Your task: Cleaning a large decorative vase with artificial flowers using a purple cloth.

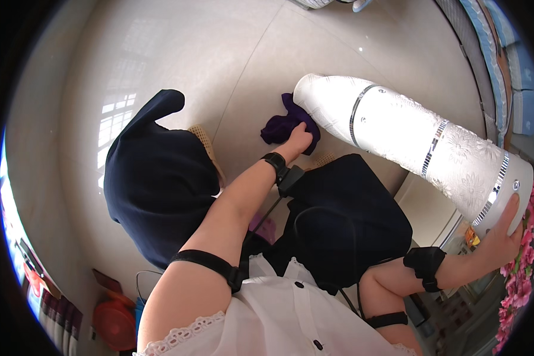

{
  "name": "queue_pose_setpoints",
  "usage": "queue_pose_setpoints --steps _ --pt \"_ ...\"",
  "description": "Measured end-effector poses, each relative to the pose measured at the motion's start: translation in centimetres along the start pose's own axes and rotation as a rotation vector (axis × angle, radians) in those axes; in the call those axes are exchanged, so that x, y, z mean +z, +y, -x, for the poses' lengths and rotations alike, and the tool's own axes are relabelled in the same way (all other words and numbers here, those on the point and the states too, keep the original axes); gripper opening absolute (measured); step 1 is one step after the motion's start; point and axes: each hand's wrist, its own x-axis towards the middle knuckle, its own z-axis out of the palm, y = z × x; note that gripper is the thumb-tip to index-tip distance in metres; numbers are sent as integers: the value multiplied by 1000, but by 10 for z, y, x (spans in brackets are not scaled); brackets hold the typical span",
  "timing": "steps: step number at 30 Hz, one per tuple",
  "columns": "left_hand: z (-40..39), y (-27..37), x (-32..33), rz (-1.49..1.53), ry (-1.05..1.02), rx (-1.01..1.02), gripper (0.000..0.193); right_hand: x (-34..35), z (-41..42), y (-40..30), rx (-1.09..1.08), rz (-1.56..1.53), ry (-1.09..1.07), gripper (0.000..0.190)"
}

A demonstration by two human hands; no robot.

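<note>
A tall white floor vase (pixel 396 120) with embossed flowers and mirrored bands lies tilted across the right half of the head view. Its wider end is held by my right hand (pixel 494 244), the fingers spread along the lower side. At the other end, my left hand (pixel 299 138) grips a crumpled dark purple cloth (pixel 282 127). That cloth touches or lies just beneath the vase's rounded end; the exact contact is hidden. Which end is the vase's base, I cannot tell.
Pale floor tiles (pixel 231 53) spread ahead. Pink artificial-looking flowers (pixel 516 285) stand close to my right hand. A seat with blue cushions (pixel 523 66) lines the far right. Red round plastic item (pixel 114 322) sits lower left. Cables run along my arms, and my dark-clothed knees (pixel 160 178) are bent.
</note>
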Motion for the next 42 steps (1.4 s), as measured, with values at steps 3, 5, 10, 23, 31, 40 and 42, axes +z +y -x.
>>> queue_pose_setpoints --steps 3,5,10,23,31,40,42 --pt "6 12 -7 -9 -322 -162 34 -2 0 -3 5 0 -8 41" --pt "10 0 -4 27 -371 -107 35 0 0 -4 10 6 -27 42" --pt "15 34 -15 315 -98 -234 37 -2 -7 6 -5 86 -49 44" --pt "59 92 -64 782 -175 -63 33 -1 -17 23 -249 255 -17 54" --pt "113 87 -95 999 -378 -54 32 2 -21 3 -403 284 -118 55" --pt "187 99 -95 1017 -478 -26 66 0 4 -35 -616 186 -155 48" --pt "199 104 -95 1032 -533 -8 68 0 5 -33 -656 157 -157 47"
